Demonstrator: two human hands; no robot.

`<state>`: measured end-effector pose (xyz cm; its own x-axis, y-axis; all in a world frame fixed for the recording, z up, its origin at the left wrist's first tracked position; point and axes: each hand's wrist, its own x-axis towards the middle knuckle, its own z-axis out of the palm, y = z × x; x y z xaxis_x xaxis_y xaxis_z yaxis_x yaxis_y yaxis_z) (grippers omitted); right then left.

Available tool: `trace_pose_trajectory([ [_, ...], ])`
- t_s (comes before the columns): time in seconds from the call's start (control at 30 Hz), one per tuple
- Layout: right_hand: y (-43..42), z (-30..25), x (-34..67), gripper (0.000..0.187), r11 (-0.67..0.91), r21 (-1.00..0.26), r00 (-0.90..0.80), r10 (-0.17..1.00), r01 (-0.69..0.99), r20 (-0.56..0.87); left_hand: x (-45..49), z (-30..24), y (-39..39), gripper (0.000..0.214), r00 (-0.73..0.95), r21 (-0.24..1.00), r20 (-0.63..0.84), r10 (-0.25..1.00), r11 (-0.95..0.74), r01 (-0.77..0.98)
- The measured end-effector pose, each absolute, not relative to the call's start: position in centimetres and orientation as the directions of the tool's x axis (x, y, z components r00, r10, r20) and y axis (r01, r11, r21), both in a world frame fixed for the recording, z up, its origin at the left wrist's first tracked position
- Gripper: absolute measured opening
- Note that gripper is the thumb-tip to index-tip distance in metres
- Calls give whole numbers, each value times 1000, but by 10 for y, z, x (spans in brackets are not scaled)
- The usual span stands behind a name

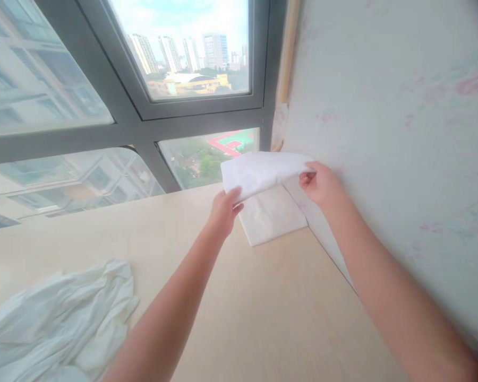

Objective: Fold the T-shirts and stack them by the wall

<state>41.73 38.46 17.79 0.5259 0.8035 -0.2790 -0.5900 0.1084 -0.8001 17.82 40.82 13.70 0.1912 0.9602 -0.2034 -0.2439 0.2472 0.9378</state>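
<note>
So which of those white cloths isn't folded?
The crumpled cloth at near left, a rumpled heap. The held cloth and the folded cloth lying beneath it are both flat.

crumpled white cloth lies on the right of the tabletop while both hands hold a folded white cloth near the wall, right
No. The head view shows the crumpled white cloth on the left of the tabletop; the left hand and right hand do hold the folded white cloth near the wall.

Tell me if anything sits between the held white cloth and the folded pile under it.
Nothing visible does. The white cloth, pinched by the left hand and right hand, hangs over the folded pile by the wall.
</note>
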Motion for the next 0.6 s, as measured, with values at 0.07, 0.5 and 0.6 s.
trace_pose_trajectory([
  [0.07, 371, 119, 412, 14, 12, -780, 591, 659, -626, -464, 190, 86, 396, 35, 188, 917, -344, 920, 372, -143],
  [0.5, 343, -8, 404, 14, -15, -835, 730, 477, -550, -489, 186, 36, 380, 23, 231, 856, -514, 826, 510, 80],
  [0.6, 336, -12, 403, 18, 10, -871, 773, 466, -491, -430, 182, 34, 373, 26, 256, 862, -506, 824, 496, 106],
])
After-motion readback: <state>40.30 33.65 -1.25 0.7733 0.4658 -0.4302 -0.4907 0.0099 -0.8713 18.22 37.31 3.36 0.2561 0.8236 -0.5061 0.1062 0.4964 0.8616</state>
